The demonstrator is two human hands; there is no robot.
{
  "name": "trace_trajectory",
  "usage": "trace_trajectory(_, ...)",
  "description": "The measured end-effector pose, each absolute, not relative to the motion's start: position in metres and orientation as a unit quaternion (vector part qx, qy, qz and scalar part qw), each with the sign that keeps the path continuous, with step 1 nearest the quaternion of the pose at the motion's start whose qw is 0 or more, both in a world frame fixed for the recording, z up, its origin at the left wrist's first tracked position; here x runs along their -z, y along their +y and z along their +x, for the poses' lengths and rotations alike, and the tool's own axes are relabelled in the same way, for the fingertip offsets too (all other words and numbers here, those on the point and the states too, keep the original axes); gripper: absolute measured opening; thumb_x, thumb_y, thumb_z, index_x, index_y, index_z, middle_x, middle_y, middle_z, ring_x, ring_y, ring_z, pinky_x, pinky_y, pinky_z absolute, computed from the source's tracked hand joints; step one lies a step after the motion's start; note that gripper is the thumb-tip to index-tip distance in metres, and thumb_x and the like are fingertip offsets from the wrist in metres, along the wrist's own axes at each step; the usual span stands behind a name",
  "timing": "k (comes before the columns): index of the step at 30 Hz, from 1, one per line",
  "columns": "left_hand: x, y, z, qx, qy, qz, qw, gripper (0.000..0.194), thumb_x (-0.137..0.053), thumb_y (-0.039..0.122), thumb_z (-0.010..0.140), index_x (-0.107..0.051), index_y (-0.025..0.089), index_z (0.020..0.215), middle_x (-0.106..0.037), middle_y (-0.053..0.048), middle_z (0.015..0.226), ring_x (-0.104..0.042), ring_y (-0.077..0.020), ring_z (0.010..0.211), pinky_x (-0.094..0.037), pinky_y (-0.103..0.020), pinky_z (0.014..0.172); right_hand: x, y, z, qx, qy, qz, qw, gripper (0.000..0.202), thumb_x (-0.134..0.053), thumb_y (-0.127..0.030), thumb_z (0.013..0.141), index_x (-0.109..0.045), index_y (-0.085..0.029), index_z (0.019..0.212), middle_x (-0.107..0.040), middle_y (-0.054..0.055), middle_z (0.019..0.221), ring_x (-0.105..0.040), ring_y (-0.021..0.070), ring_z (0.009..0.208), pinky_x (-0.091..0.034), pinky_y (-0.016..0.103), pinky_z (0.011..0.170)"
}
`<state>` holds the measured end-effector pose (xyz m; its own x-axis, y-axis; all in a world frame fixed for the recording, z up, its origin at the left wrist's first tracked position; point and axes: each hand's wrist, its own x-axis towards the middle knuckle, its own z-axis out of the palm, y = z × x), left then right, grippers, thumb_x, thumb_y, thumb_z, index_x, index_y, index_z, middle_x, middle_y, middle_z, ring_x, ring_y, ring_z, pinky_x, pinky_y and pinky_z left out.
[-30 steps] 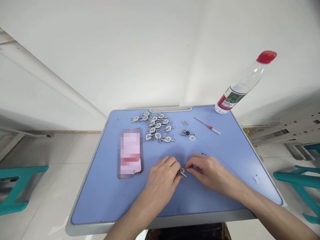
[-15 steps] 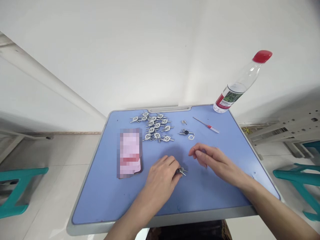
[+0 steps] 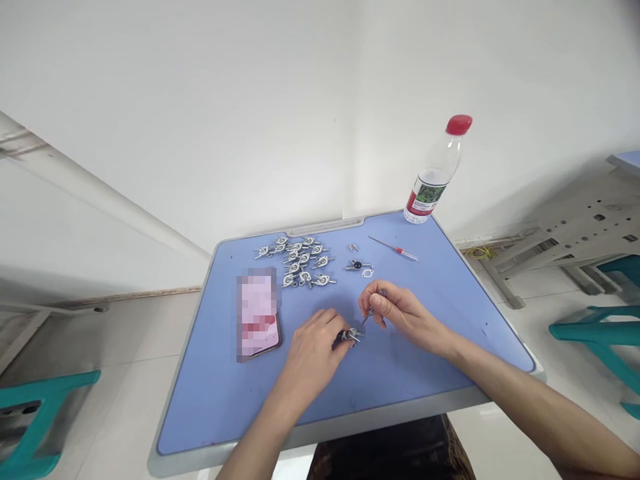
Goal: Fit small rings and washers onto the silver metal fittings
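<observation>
My left hand (image 3: 317, 343) is closed around a small metal valve (image 3: 354, 335), low over the blue tabletop. Its pipe ends stick out past my fingertips, and the rest is hidden by my hand. Just to the right, my right hand (image 3: 397, 310) pinches a thin screwdriver (image 3: 365, 320), its shaft slanting down towards the valve. Most of its handle is covered by my fingers; whether the tip touches the valve I cannot tell. Beyond my hands lie a valve with a black round centre (image 3: 357, 265), a flat metal plate (image 3: 367, 273) and small screws (image 3: 353, 247).
A pile of similar metal valves (image 3: 303, 259) lies at the back left of the blue table (image 3: 225, 400). A blurred phone (image 3: 257, 313) rests at left. At the back right are a red-and-clear screwdriver (image 3: 400, 251) and an upright water bottle (image 3: 430, 187). Teal stools (image 3: 595, 333) flank the table.
My right hand has come closer to the left, and the screwdriver's shaft now shows, pointing at the valve. My left hand keeps its hold. The camera view has shifted.
</observation>
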<state>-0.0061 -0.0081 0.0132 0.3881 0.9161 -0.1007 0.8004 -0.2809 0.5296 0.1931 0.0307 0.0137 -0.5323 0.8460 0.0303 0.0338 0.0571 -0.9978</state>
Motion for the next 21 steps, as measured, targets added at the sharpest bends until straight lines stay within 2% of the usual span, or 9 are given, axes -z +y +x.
trace_trajectory(6,-0.0131,-0.0078,-0.0061,-0.116,0.544,0.791,0.254,0.002,-0.061,0.020,0.087,-0.060,0.021,0.085,-0.062,0.001,0.091,-0.057,-0.0190,0.087,-0.041,-0.031,0.073,-0.0129,0.0281,0.1887,-0.540,-0.699,-0.336,0.328,0.030,-0.037,-0.041,0.101,-0.053,-0.018,0.091,-0.055,0.001,0.083,-0.043,0.0103,0.068,-0.038,0.024,0.064)
trace_trajectory(14,-0.0133,-0.0079,-0.0052,-0.117,0.548,0.789,0.254,0.004,-0.059,0.021,0.087,-0.059,0.021,0.084,-0.062,0.001,0.089,-0.057,-0.0190,0.085,-0.041,-0.031,0.072,-0.0136,0.0276,0.1886,-0.526,-0.717,-0.341,0.306,0.031,-0.036,-0.042,0.101,-0.053,-0.018,0.090,-0.052,0.000,0.079,-0.042,0.0108,0.066,-0.036,0.025,0.063)
trace_trajectory(21,-0.0113,-0.0068,-0.0048,-0.118,0.545,0.791,0.250,0.004,-0.061,0.020,0.086,-0.059,0.021,0.083,-0.061,0.001,0.088,-0.057,-0.0191,0.085,-0.041,-0.031,0.072,-0.0100,0.0265,0.1870,-0.509,-0.736,-0.339,0.290,0.030,-0.036,-0.042,0.101,-0.053,-0.019,0.090,-0.056,0.001,0.082,-0.046,0.0125,0.071,-0.038,0.026,0.067)
